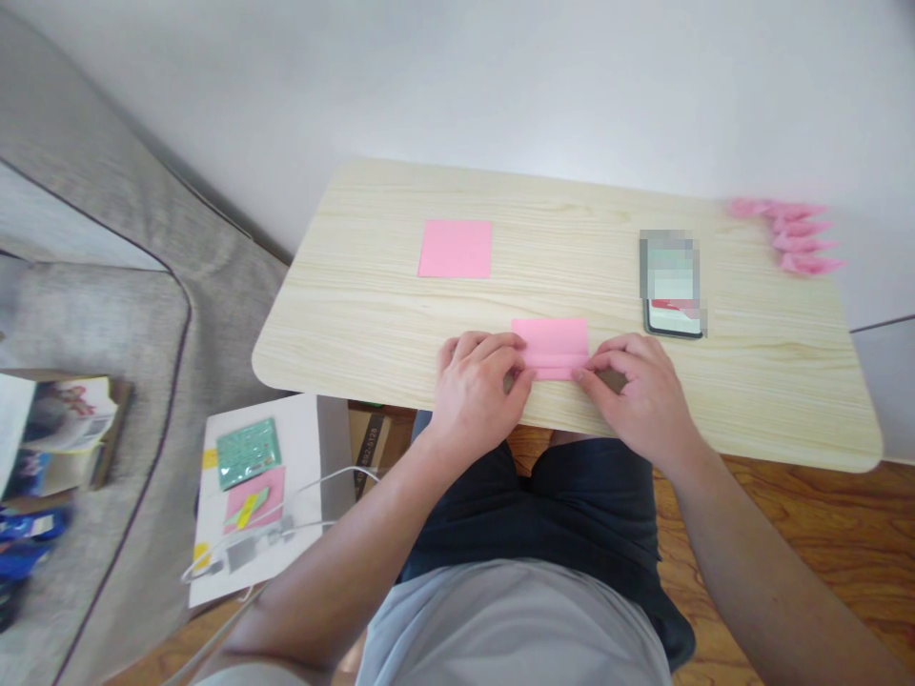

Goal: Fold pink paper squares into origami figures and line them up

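Observation:
A pink sheet of paper lies near the table's front edge, with creases running across it and its near edge folded over. My left hand pinches the sheet's near left corner between thumb and fingers. At the near right corner, my right hand pinches the same sheet with thumb and forefinger. Farther back and to the left rests a flat pink paper square. To the right lies a phone, its screen lit and partly pixelated.
Several folded pink paper pieces sit at the back right of the wooden table. Below left, a white box bears a green packet, pink paper and white cables. A grey sofa stands at the left; a wall borders the table's far side.

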The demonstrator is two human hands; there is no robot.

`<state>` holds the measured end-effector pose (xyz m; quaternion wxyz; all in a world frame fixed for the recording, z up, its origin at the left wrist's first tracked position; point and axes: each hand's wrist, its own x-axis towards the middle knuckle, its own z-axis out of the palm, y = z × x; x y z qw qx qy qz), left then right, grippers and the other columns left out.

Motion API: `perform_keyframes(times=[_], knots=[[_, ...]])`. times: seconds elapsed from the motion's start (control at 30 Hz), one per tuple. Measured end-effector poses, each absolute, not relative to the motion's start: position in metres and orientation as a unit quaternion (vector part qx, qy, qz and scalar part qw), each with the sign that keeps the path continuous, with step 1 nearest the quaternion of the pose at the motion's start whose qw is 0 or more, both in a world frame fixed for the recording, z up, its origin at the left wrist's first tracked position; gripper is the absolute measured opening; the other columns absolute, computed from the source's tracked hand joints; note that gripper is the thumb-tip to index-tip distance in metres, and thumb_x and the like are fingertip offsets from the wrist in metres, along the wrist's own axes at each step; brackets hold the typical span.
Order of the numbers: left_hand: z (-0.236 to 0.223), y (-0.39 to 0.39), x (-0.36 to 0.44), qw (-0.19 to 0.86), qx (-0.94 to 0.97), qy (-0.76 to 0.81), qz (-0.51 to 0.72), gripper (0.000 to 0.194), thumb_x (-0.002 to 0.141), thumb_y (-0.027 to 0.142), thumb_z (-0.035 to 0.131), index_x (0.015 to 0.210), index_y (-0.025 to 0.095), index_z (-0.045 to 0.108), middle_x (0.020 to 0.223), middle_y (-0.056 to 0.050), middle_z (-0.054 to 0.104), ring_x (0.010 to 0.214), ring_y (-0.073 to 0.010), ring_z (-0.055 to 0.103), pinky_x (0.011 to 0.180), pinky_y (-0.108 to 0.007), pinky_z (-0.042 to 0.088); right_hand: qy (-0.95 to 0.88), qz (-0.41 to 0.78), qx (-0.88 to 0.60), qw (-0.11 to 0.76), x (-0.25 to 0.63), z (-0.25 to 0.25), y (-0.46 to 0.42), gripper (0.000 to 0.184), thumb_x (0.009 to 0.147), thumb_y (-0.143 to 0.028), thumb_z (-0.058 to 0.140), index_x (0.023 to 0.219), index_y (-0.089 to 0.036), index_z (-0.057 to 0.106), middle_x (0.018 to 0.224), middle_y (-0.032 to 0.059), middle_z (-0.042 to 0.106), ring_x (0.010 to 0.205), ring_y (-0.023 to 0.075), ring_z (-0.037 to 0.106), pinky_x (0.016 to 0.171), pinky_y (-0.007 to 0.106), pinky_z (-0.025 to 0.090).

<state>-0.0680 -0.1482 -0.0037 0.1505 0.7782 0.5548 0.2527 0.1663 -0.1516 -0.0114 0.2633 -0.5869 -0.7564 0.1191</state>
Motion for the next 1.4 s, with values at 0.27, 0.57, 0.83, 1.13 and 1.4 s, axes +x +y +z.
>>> perform_keyframes(times=[0.27,0.57,0.83,1.13,1.4], knots=[[-0.003,-0.149,-0.067,0.15,0.775,0.561,0.25,0.01,0.098,0.033,0.063,0.094,0.026,0.069,0.126,0.002,0.074,0.12,-0.0233,0.06,0.107,-0.045,0.039,-0.757,0.137,-0.599,0.224,0.167,-0.009,-0.149,0.016,0.093,-0.037,0.071,0.086,-0.023,0.074,0.1,0.0071,0.069,0.1,0.0272,0.062,0.092,0.047,0.049],[-0.006,-0.149,-0.067,0.138,0.768,0.566,0.265,0.015,0.099,0.039,0.063,0.096,0.028,0.072,0.124,0.0,0.074,0.12,-0.0247,0.059,0.107,-0.046,0.039,-0.766,0.148,-0.6,0.178,0.168,-0.005,-0.145,0.019,0.096,-0.039,0.067,0.088,-0.023,0.072,0.1,0.0078,0.069,0.102,0.0283,0.063,0.091,0.045,0.048],[-0.007,-0.149,-0.066,0.132,0.766,0.572,0.263,0.014,0.098,0.038,0.064,0.095,0.027,0.072,0.124,-0.001,0.073,0.121,-0.0261,0.058,0.106,-0.048,0.039,-0.772,0.14,-0.6,0.157,0.165,0.0,-0.144,0.017,0.096,-0.036,0.066,0.087,-0.023,0.07,0.096,0.007,0.069,0.097,0.0272,0.065,0.084,0.042,0.047],[-0.005,-0.149,-0.068,0.15,0.767,0.567,0.258,0.013,0.094,0.039,0.07,0.099,0.026,0.072,0.124,-0.002,0.073,0.121,-0.026,0.058,0.108,-0.046,0.04,-0.777,0.146,-0.559,0.252,0.167,-0.007,-0.149,0.015,0.1,-0.035,0.06,0.093,-0.023,0.066,0.095,0.007,0.07,0.095,0.0254,0.064,0.085,0.041,0.047],[-0.004,-0.147,-0.066,0.147,0.759,0.584,0.248,0.016,0.1,0.037,0.06,0.1,0.026,0.072,0.123,-0.003,0.073,0.12,-0.0264,0.058,0.106,-0.047,0.041,-0.776,0.145,-0.578,0.206,0.164,0.003,-0.14,0.018,0.099,-0.038,0.058,0.092,-0.023,0.066,0.085,0.0058,0.07,0.081,0.024,0.062,0.074,0.037,0.043]])
